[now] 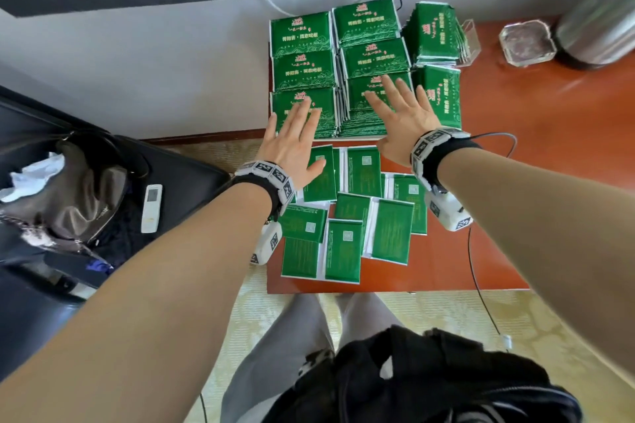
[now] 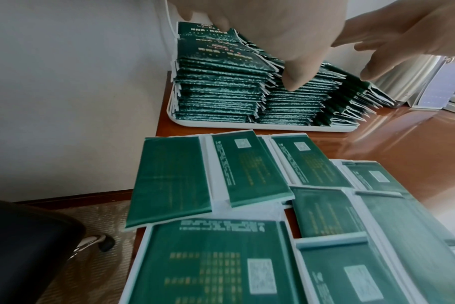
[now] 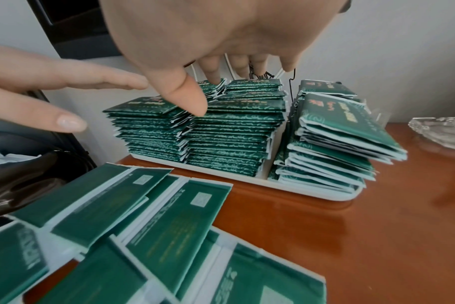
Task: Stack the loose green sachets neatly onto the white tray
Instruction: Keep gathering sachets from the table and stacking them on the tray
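Observation:
Tall stacks of green sachets (image 1: 304,55) fill the white tray (image 2: 260,128) at the table's back left; its rim also shows in the right wrist view (image 3: 312,193). Several loose green sachets (image 1: 347,227) lie face down and overlapping on the table in front of the tray (image 2: 247,174) (image 3: 169,222). My left hand (image 1: 292,137) is spread flat over the near-left stack and holds nothing. My right hand (image 1: 398,110) is spread flat over the near-middle stack, also holding nothing. Whether the fingers touch the stacks is unclear.
A glass ashtray (image 1: 527,41), a clear holder (image 1: 469,34) and a metal canister (image 1: 598,17) stand at the back right. A television hangs above. Left of the table is a black chair with a bag (image 1: 86,182) and a remote (image 1: 152,203). A cable (image 1: 479,268) crosses the table's front right.

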Motion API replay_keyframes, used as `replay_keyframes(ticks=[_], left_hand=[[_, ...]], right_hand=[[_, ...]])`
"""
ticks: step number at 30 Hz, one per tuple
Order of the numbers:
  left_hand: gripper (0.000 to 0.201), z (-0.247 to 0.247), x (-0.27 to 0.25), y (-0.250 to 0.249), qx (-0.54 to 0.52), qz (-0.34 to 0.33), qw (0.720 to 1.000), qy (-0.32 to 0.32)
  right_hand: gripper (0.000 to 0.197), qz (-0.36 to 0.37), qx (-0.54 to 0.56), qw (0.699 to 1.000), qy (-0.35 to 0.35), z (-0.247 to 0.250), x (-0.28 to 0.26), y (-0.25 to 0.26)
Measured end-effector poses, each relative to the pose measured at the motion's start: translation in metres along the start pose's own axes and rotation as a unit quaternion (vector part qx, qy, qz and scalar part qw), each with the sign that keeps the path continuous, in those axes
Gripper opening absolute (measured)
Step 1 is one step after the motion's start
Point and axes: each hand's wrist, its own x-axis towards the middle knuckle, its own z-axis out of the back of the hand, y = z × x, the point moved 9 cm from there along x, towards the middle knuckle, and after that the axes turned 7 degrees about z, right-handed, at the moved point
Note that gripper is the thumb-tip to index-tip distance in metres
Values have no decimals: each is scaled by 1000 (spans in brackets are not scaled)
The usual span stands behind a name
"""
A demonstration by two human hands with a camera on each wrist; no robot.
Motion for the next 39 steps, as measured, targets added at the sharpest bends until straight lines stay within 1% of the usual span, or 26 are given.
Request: replay_keyframes(ticks=[7,11,14,17,19,21,23,25,26,28,29,32,34,37,39], left_hand=[[89,1,-44,-5,0,-11,1000,-18],[88,-12,-84,-10,-15,0,1000,-14],[86,-31,-115,-10,-22,32,999,4],[81,-50,-142,-10,-11,71,997,31],[72,-58,-154,-10,-8,101,994,42],[61,-64,-162,-10,-37,149,987,45],[58,-75,-170,-8,-99,230,966,70],[69,-95,-176,-5,-161,316,928,116],[76,-104,-177,-4,-185,349,909,136],[86,-127,-177,-1,-220,405,871,170],[89,-135,-176,-1,-228,426,857,179],[96,-146,-177,0,-235,467,830,195],[102,-148,-176,3,-248,483,816,201],[105,-153,-172,9,-253,481,812,213],[95,-156,-171,10,-262,469,816,213]], right_hand=[[90,-27,-34,999,-16,6,-53,13],[90,-41,-20,999,-14,-10,-94,37],[88,-52,-12,999,9,-34,-122,53],[80,-70,4,996,49,-56,-141,61],[68,-85,38,994,62,-64,-147,62],[53,-107,70,990,59,-69,-149,59],[46,-131,95,985,60,-77,-148,55],[45,-151,126,978,65,-91,-143,50],[45,-166,145,974,59,-96,-142,47],[48,-199,179,962,46,-111,-136,41],[52,-218,191,956,39,-119,-134,38],[73,-285,216,933,41,-138,-133,27],[81,-314,230,920,46,-146,-132,19],[82,-331,271,903,40,-153,-131,11],[82,-340,299,891,31,-157,-131,8]])
